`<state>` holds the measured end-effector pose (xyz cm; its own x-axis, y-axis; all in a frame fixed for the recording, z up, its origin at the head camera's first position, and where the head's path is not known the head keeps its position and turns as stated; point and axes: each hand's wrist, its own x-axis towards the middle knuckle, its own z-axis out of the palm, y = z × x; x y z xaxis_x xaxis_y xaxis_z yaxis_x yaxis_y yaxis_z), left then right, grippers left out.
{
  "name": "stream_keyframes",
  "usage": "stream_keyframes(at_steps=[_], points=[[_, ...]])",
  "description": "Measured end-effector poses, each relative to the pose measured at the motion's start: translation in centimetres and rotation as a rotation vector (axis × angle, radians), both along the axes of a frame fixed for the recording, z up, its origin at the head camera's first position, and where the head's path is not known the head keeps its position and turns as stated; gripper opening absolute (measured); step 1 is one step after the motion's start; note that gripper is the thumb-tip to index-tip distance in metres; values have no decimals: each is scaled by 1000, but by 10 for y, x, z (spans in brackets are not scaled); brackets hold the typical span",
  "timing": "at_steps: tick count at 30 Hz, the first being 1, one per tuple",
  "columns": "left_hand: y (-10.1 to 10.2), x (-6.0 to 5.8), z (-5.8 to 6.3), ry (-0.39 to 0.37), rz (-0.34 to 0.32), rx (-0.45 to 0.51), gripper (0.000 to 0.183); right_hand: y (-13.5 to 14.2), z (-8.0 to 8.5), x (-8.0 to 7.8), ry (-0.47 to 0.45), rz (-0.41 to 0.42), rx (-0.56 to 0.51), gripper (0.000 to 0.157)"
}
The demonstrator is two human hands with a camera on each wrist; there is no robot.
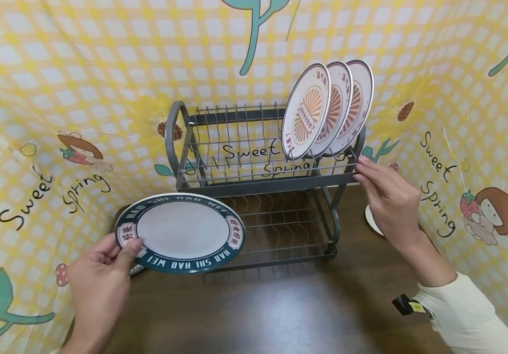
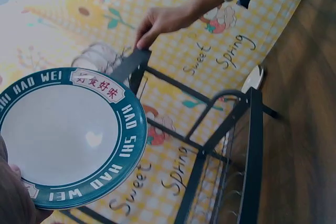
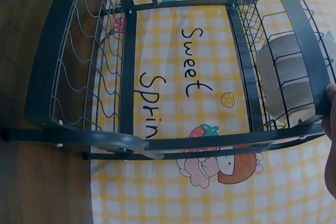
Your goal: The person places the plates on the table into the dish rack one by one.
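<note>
My left hand (image 1: 101, 282) pinches the left rim of a plate (image 1: 183, 230) with a dark teal lettered border and a white middle, thumb on its face. The plate is held up in front of the two-tier dish rack (image 1: 254, 184), overlapping its lower left part in the head view. At the rack's upper right front corner, my right hand (image 1: 391, 199) grips the dark frame between thumb and fingers. Several plates (image 1: 305, 113) with orange sunburst patterns stand on edge side by side at the right end of the top tier. In the left wrist view the teal-bordered plate (image 2: 68, 140) fills the lower left.
The lower tier (image 1: 276, 221) has wavy wires over the brown wooden table (image 1: 258, 314). Part of a white plate (image 1: 372, 221) shows beside the rack at right, behind my wrist. Another rim (image 1: 136, 269) peeks out below the held plate. Yellow checked cloth (image 1: 116, 64) surrounds the table.
</note>
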<state>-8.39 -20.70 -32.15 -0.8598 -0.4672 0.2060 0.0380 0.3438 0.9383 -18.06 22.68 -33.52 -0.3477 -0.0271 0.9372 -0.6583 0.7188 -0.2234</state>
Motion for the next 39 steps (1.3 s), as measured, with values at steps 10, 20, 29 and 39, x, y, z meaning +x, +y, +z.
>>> stream_keyframes(at_steps=[10,20,29,39], points=[[23,-6,28,2,-72,-110,23,-30,24,15,68,64,-139,30],[43,-16,56,89,-157,-159,23,-73,54,50,-484,561,-144,51],[60,-29,62,137,-281,-103,23,-109,66,54,-517,437,-151,32],[62,-38,69,147,-389,-146,25,-107,70,50,-425,405,-227,14]])
